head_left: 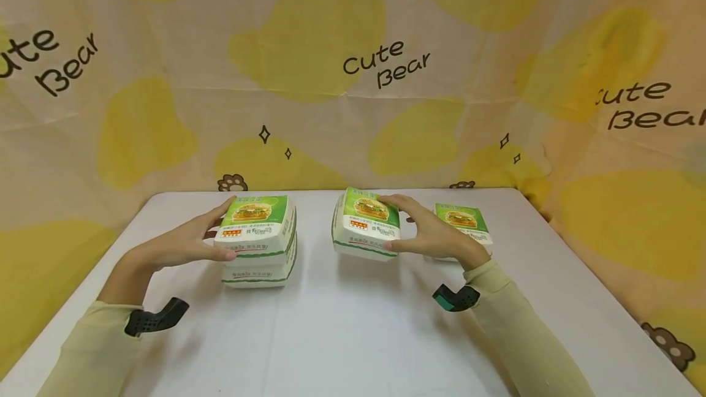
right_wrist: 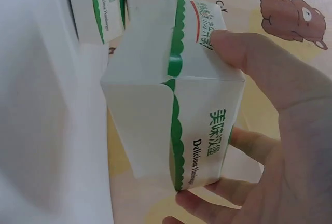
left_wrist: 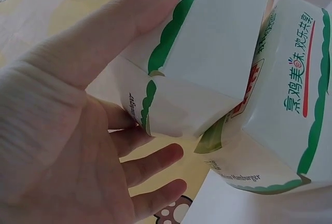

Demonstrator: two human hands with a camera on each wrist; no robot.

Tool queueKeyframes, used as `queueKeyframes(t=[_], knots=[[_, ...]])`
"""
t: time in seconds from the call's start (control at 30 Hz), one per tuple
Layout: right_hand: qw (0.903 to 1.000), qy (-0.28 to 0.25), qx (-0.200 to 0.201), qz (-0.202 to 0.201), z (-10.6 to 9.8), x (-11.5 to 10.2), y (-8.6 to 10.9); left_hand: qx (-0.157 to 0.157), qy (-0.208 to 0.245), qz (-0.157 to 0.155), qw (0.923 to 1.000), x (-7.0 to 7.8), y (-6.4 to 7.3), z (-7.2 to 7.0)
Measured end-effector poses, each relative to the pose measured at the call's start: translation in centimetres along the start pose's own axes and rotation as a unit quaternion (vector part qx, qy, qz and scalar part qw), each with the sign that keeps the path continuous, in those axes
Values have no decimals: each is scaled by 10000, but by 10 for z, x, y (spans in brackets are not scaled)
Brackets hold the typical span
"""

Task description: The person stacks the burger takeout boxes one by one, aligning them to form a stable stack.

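My left hand [head_left: 179, 241] grips a green-and-white burger box [head_left: 256, 228] from its left side, thumb on the front face and fingers behind. This box is above another burger box [head_left: 258, 274], slightly askew to it; whether they touch I cannot tell. In the left wrist view, the thumb presses the upper box [left_wrist: 207, 42], beside the lower one [left_wrist: 290, 94]. My right hand [head_left: 432, 231] holds a third burger box [head_left: 366, 225] by its right side, tilted and raised off the table. The right wrist view shows thumb and fingertips on opposite faces of that box [right_wrist: 202, 120].
One more burger box [head_left: 463, 222] lies at the right rear, partly hidden by my right hand and wrist. The white table [head_left: 331, 336] ends against a patterned cloth backdrop [head_left: 309, 35]. Black bands [head_left: 157, 317] are worn on both wrists.
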State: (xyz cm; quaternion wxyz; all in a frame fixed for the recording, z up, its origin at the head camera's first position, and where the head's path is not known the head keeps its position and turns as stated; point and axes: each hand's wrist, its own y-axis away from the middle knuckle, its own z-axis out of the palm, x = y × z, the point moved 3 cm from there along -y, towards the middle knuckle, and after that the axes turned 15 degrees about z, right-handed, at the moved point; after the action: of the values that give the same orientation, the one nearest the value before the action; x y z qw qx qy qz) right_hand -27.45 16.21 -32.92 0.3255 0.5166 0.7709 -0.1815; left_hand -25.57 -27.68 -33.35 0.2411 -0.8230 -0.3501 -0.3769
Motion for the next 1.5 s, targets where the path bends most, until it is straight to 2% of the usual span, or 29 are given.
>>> queueKeyframes(t=[0.2, 0.43, 0.57, 0.93, 1.5], knots=[[9996, -158, 253, 0, 1, -4, 0, 0, -61, -32, 10000, 0, 0, 0], [9941, -155, 1063, -172, -2, -7, -4, -24, -170, -12, 9999, 1, 1, 0], [9907, -319, 1312, -159, -5, -10, -3, -16, -168, 16, 9999, 1, 2, 0], [9872, -276, 1551, -244, 0, -14, -5, -13, -164, 72, 9998, 1, 1, 0], [9879, -275, 1503, -250, 1, -21, 1, -41, -101, 100, 9999, 0, 1, 0]])
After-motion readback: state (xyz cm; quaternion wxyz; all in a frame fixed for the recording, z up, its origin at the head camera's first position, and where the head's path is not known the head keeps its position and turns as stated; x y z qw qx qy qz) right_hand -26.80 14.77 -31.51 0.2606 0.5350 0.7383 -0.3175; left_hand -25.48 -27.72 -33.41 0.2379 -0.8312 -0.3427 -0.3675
